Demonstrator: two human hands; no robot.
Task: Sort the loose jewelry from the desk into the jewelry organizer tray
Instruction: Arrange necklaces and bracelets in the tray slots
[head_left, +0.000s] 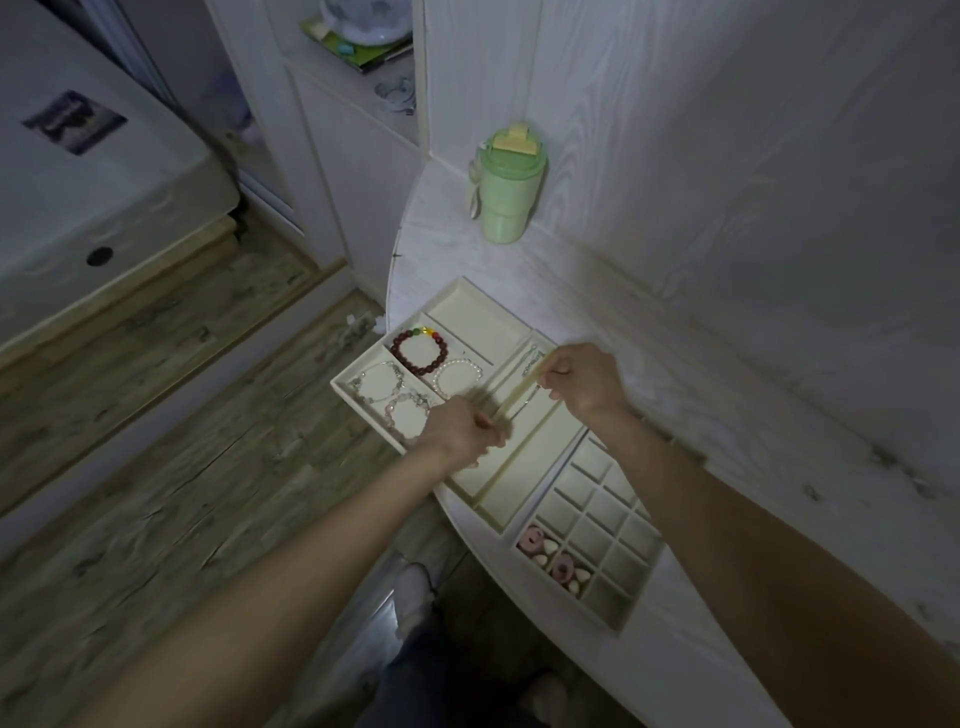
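Note:
Cream organizer trays lie on the white desk. The bracelet tray (457, 299) holds a dark red bead bracelet (420, 351), a pearl bracelet (457, 374) and silver charm bracelets (378, 387). Over the long-slot tray (540, 441), my right hand (584, 382) pinches one end of a thin silver chain (530, 364). My left hand (462, 431) pinches the other end near the tray's divider. The chain stretches along a narrow slot between both hands; it is blurred. A grid tray (639, 566) to the right has pink rings and small heart pieces (550, 558) in its near cells.
A green lidded cup (506, 195) stands at the back of the desk near the wall. The desk's curved edge (395, 270) drops to a wood floor on the left. My feet (413, 592) show below the desk edge. A cabinet stands behind.

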